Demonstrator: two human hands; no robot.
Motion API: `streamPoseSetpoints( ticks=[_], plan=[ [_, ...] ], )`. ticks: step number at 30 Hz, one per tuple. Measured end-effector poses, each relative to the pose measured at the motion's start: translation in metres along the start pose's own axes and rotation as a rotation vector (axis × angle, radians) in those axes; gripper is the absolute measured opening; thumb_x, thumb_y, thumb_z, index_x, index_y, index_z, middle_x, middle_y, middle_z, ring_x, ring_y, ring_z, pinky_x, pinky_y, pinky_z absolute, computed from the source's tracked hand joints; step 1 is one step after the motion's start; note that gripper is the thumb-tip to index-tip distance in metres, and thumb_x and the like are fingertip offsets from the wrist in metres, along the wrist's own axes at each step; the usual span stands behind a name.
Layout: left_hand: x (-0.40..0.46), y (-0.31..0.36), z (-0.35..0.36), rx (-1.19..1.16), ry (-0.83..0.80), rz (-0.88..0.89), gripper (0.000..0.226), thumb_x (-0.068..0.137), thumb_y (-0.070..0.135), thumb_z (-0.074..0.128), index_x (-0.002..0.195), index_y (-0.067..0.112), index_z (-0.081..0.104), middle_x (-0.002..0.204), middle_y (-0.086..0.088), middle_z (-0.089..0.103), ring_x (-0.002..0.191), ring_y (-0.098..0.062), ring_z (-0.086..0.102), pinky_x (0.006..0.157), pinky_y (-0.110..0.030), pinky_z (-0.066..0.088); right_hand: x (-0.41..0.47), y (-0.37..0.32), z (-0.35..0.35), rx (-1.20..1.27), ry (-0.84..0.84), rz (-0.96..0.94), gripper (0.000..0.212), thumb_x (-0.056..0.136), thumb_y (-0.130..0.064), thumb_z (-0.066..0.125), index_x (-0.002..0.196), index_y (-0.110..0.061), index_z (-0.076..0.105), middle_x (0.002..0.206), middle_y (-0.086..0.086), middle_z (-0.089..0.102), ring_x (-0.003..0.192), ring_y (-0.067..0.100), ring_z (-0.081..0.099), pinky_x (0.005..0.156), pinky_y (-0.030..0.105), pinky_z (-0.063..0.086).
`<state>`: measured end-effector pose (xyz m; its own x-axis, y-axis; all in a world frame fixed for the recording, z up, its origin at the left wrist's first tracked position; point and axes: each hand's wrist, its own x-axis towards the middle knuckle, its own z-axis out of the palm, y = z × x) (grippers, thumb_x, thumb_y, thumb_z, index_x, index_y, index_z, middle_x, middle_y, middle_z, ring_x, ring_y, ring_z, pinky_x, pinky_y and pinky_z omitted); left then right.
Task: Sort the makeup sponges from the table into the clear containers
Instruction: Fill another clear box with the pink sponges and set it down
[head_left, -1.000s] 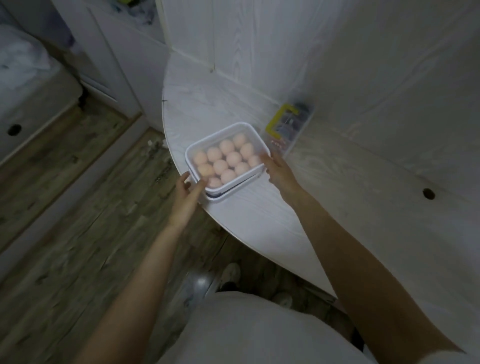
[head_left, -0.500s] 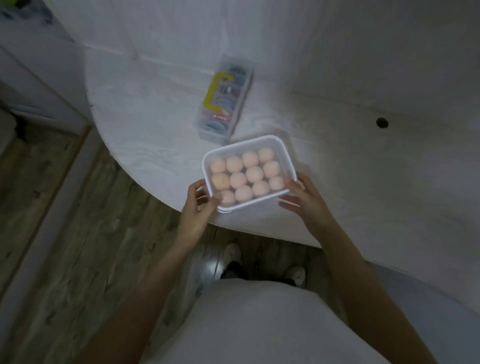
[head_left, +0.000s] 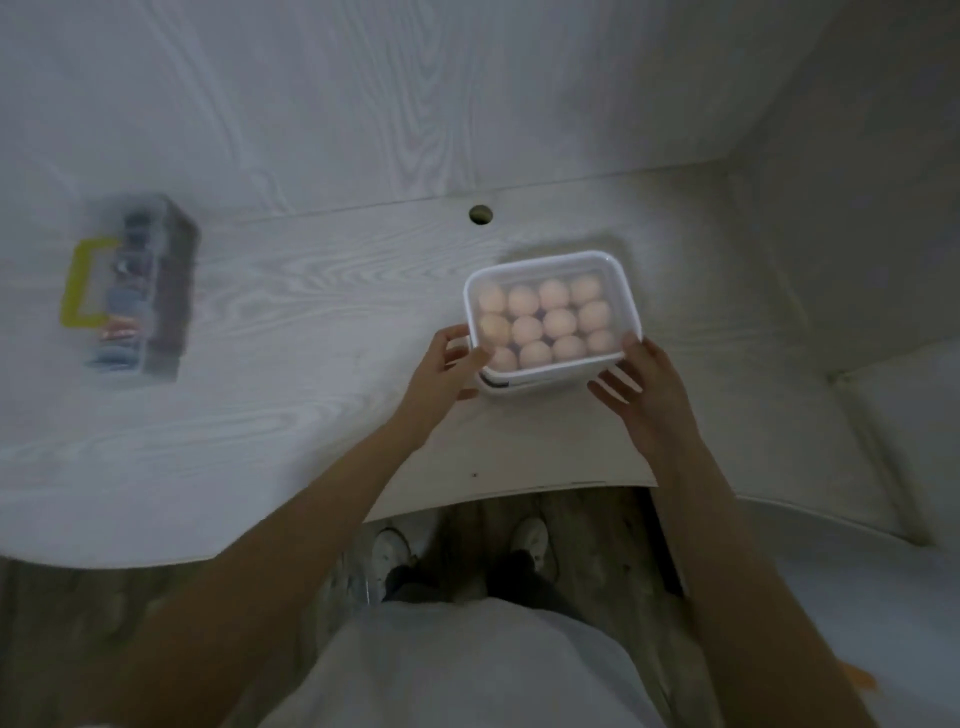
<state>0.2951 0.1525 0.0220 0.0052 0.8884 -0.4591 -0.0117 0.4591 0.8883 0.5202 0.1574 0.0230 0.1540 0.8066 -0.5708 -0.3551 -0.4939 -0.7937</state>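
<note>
On the white table (head_left: 291, 426), left hand (head_left: 441, 374) and right hand (head_left: 644, 395) grip the clear container (head_left: 550, 317) (peach sponges inside) between them.

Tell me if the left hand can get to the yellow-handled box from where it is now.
Probably yes. The left hand grips the white container, so it must let go first; the table between it and the yellow-handled box looks bare.

White wood-grain counter (head_left: 322, 291) with a small round hole (head_left: 480, 214) near the back, white sneakers (head_left: 390, 551) on the floor below.
</note>
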Motion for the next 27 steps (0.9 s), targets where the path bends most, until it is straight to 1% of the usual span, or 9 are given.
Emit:
streamPoseSetpoints(
  ticks=[5,8,11,14,16,21,24,26,27],
  plan=[
    [0.059,0.027,0.083,0.01,0.01,0.009,0.034,0.091,0.029,0.057,0.122,0.021,0.046,0.111,-0.004,0.06,0.103,-0.019,0.059,0.081,-0.035,0.054,0.06,-0.05,-0.041,0.113,0.081,-0.038,0.028,0.088,-0.03,0.063,0.111,-0.017,0.054,0.093,0.002,0.059,0.087,0.016,0.059,0.082,0.036,0.054],
    [0.087,0.04,0.127,-0.024,0.015,0.023,0.042,0.091,0.028,0.058,0.128,0.014,0.044,0.116,-0.008,0.059,0.105,-0.02,0.059,0.083,-0.035,0.054,0.09,-0.073,-0.063,0.199,0.128,-0.096,0.047,0.088,-0.028,0.064,0.128,-0.008,0.047,0.098,0.005,0.054,0.086,0.016,0.057,0.072,0.029,0.056],
    [0.111,0.052,0.165,-0.058,0.034,0.021,0.043,0.092,0.03,0.056,0.13,0.016,0.043,0.12,-0.006,0.056,0.098,-0.013,0.058,0.083,-0.033,0.054,0.109,-0.085,-0.079,0.241,0.201,-0.072,0.05,0.091,-0.027,0.06,0.133,-0.005,0.044,0.097,0.002,0.051,0.091,0.016,0.054,0.08,0.031,0.053],
    [0.133,0.066,0.195,-0.064,0.059,-0.01,0.041,0.092,0.036,0.053,0.129,0.021,0.044,0.117,-0.001,0.053,0.091,-0.005,0.053,0.079,-0.032,0.053,0.125,-0.097,-0.085,0.243,0.155,0.005,0.049,0.092,-0.039,0.054,0.13,-0.009,0.048,0.106,0.003,0.05,0.096,0.023,0.055,0.083,0.041,0.05],
    [0.148,0.075,0.21,-0.088,0.073,-0.02,0.04,0.092,0.037,0.053,0.128,0.021,0.046,0.114,0.001,0.053,0.092,-0.007,0.054,0.082,-0.034,0.053,0.141,-0.107,-0.09,0.265,0.124,0.0,0.05,0.092,-0.042,0.052,0.133,-0.013,0.047,0.111,0.001,0.051,0.097,0.026,0.056,0.082,0.042,0.05],
    [0.191,0.088,0.243,-0.129,0.061,0.042,0.052,0.088,0.043,0.059,0.13,0.018,0.044,0.124,0.0,0.05,0.102,-0.009,0.054,0.086,-0.033,0.053,0.185,-0.14,-0.088,0.362,0.044,-0.102,0.029,0.096,-0.034,0.048,0.121,-0.021,0.052,0.1,-0.008,0.059,0.101,0.021,0.058,0.094,0.039,0.047],
    [0.21,0.092,0.259,-0.144,0.063,0.09,0.051,0.086,0.038,0.063,0.128,0.015,0.045,0.115,0.003,0.054,0.1,-0.009,0.055,0.089,-0.033,0.051,0.213,-0.151,-0.089,0.324,0.057,-0.112,0.043,0.094,-0.036,0.051,0.129,-0.012,0.052,0.12,0.003,0.061,0.112,0.019,0.055,0.085,0.029,0.049],
    [0.223,0.093,0.266,-0.132,0.069,0.11,0.047,0.087,0.039,0.061,0.126,0.014,0.049,0.111,0.005,0.056,0.101,-0.009,0.055,0.097,-0.036,0.048,0.228,-0.158,-0.089,0.27,0.042,-0.102,0.049,0.093,-0.042,0.051,0.133,-0.014,0.05,0.129,0.004,0.058,0.109,0.015,0.057,0.079,0.028,0.048],
    [0.228,0.094,0.267,-0.123,0.077,0.111,0.049,0.088,0.041,0.059,0.128,0.015,0.049,0.115,0.004,0.056,0.104,-0.01,0.054,0.1,-0.038,0.045,0.232,-0.161,-0.089,0.249,0.023,-0.094,0.049,0.093,-0.045,0.049,0.133,-0.017,0.051,0.129,0.001,0.058,0.105,0.012,0.057,0.078,0.029,0.047]
  ],
)
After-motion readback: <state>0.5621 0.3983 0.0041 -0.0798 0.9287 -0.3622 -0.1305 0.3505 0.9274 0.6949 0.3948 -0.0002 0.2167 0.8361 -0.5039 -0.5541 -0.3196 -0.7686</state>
